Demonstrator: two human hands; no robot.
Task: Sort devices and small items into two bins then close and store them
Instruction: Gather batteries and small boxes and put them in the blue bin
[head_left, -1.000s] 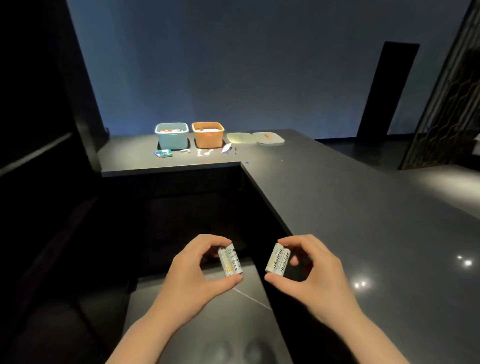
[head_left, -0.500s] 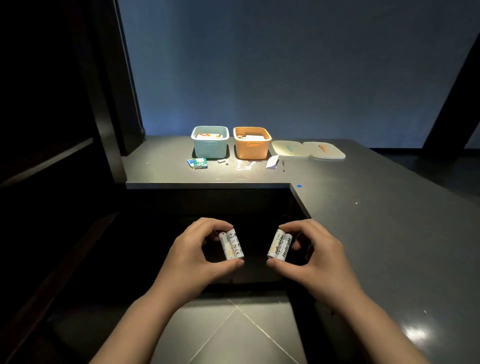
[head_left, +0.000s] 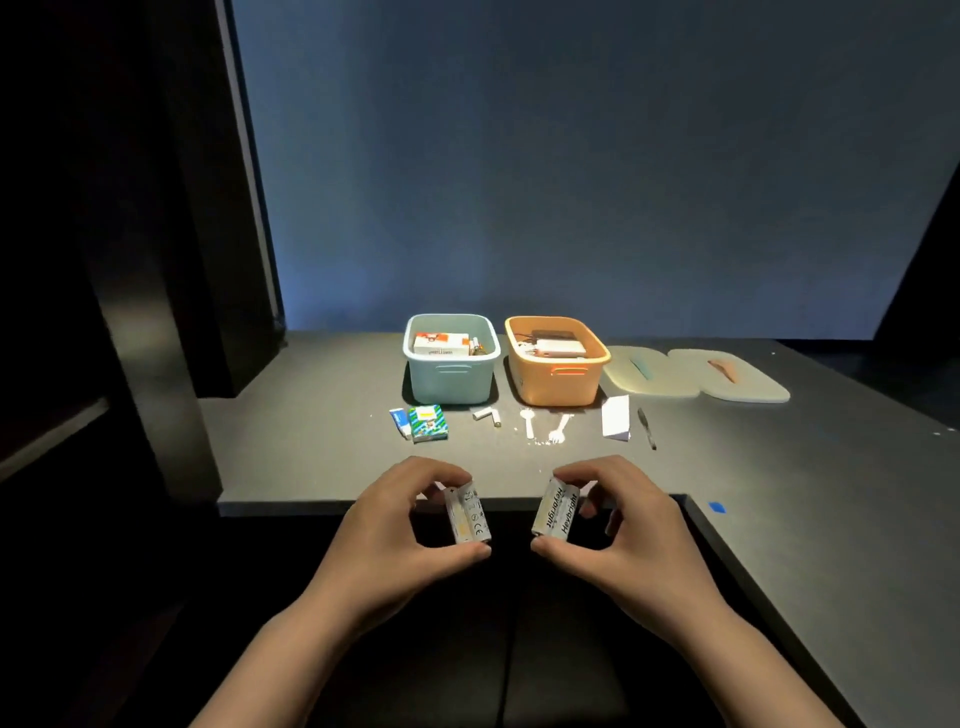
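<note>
My left hand (head_left: 400, 525) pinches a pair of white batteries (head_left: 467, 513) between thumb and fingers, just at the counter's near edge. My right hand (head_left: 618, 525) pinches another white battery pair (head_left: 556, 509) printed "Heybright". Farther back stand a light blue bin (head_left: 451, 382) holding a white and orange box and small items, and an orange bin (head_left: 556, 376) holding a white power bank and a dark device. Two pale lids (head_left: 649, 371) (head_left: 743, 379) lie flat to the right of the bins.
On the dark counter (head_left: 311, 452) in front of the bins lie a small tube (head_left: 400, 421), a green patterned box (head_left: 428, 423), loose batteries (head_left: 487, 414), a white plastic spoon and fork (head_left: 543, 428), a white card (head_left: 616, 418) and a pen (head_left: 647, 428). The counter runs on toward me at the right.
The view has come closer to the counter and bins and turned to face them squarely. Both hands keep the same pinch on their batteries, now level with the counter's edge.
</note>
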